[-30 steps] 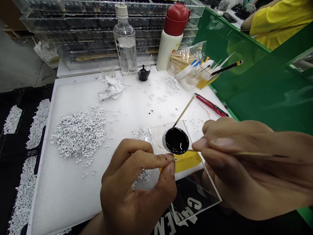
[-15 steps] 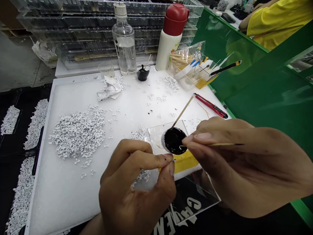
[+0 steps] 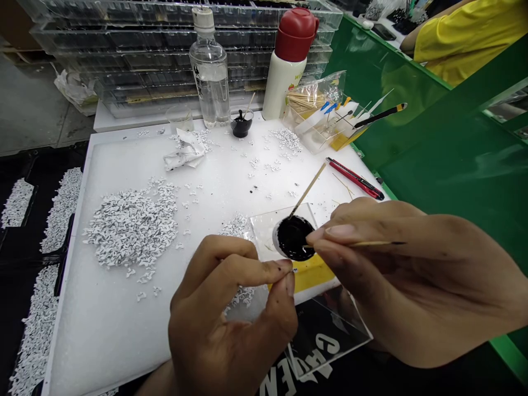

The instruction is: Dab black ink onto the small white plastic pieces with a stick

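Note:
My left hand pinches a tiny white piece between thumb and forefinger, just below the edge of a black ink pool. That pool lies on a clear acrylic sheet, and a second toothpick rests in it, slanting away. My right hand holds a thin toothpick in its fingertips, with the tip at the pool's right edge. The tip itself is partly hidden behind my fingers.
A white foam board bears a large heap of white pieces. Behind it stand stacked clear trays, a water bottle, a red-capped flask and a toothpick box. A red utility knife lies right; a co-worker's yellow sleeve shows beyond a green panel.
My right hand has moved left, bringing the toothpick from beside the ink pool to its edge. My left hand has stayed nearly still.

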Available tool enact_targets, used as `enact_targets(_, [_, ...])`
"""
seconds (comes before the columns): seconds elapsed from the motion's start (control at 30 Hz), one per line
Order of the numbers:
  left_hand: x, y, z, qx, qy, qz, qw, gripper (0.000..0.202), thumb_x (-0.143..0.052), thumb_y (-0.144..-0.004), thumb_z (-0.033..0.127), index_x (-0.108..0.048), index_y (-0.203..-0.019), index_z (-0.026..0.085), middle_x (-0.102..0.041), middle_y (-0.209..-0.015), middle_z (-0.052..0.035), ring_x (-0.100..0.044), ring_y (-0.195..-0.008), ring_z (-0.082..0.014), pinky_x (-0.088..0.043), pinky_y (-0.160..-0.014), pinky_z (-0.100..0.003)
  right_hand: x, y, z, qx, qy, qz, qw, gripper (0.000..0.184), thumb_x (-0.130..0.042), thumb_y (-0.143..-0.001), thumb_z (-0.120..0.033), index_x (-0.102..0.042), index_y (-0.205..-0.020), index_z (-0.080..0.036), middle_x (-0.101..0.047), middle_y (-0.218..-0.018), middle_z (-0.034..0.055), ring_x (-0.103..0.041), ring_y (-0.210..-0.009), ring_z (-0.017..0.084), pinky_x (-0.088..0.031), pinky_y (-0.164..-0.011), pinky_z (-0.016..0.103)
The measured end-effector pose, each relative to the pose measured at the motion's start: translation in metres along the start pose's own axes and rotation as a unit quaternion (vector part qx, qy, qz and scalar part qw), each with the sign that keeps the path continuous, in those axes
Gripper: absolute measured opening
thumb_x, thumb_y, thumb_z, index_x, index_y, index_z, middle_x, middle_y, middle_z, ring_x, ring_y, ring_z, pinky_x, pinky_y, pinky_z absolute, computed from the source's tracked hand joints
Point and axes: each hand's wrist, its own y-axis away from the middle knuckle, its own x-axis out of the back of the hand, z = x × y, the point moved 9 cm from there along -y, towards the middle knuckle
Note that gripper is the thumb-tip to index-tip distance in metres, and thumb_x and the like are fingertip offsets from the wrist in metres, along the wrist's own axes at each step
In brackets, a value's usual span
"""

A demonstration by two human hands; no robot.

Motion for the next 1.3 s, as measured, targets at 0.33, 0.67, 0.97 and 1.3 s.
enact_targets(0.33, [0.0, -0.002, -0.001, -0.005, 0.001, 0.002, 1.0, 0.026, -0.066, -0.086, -0.006, -0.065, -0.092, 0.019, -0.061, -0.092, 0.0075, -0.058, -0.089, -0.0024, -0.054, -0.079, -0.013, -0.007, -0.004, -0.03, 0.107, -0.012, -0.081, 0.991, 0.035, -0.09, -0.081, -0.006, -0.078, -0.104, -0.029, -0.081, -0.101, -0.0054, -0.073, -0.081, 0.009, -0.064, -0.073, 0.022])
enact_targets(0.67, [-0.001, -0.004, -0.001, -0.009, -0.001, -0.002, 1.0, 0.027, -0.066, -0.085, -0.006, -0.065, -0.092, 0.02, -0.061, -0.091, 0.0072, -0.058, -0.087, -0.003, -0.054, -0.077, -0.015, -0.011, -0.004, -0.031, 0.106, -0.014, -0.134, 0.985, 0.04, -0.087, -0.081, 0.0, -0.077, -0.109, -0.027, -0.079, -0.103, -0.0008, -0.074, -0.088, 0.008, -0.063, -0.079, 0.021])
enact_targets(0.97, [0.001, -0.004, 0.0, 0.0, -0.011, 0.005, 1.0, 0.028, -0.066, -0.085, -0.005, -0.066, -0.092, 0.022, -0.061, -0.087, 0.0035, -0.059, -0.082, -0.0089, -0.056, -0.069, -0.024, -0.014, -0.01, -0.034, 0.101, -0.031, -0.128, 0.986, 0.047, -0.089, -0.075, 0.004, -0.079, -0.107, -0.028, -0.081, -0.102, 0.0002, -0.075, -0.086, 0.01, -0.063, -0.075, 0.022])
enact_targets(1.3, [0.002, -0.002, -0.002, 0.005, -0.009, 0.009, 1.0, 0.027, -0.067, -0.085, -0.004, -0.067, -0.092, 0.022, -0.063, -0.089, 0.0032, -0.06, -0.085, -0.0097, -0.057, -0.071, -0.024, 0.005, 0.002, -0.015, 0.056, 0.012, -0.029, 0.998, 0.023, -0.089, -0.087, -0.027, -0.078, -0.106, -0.032, -0.079, -0.095, -0.0036, -0.07, -0.07, 0.014, -0.064, -0.066, 0.032])
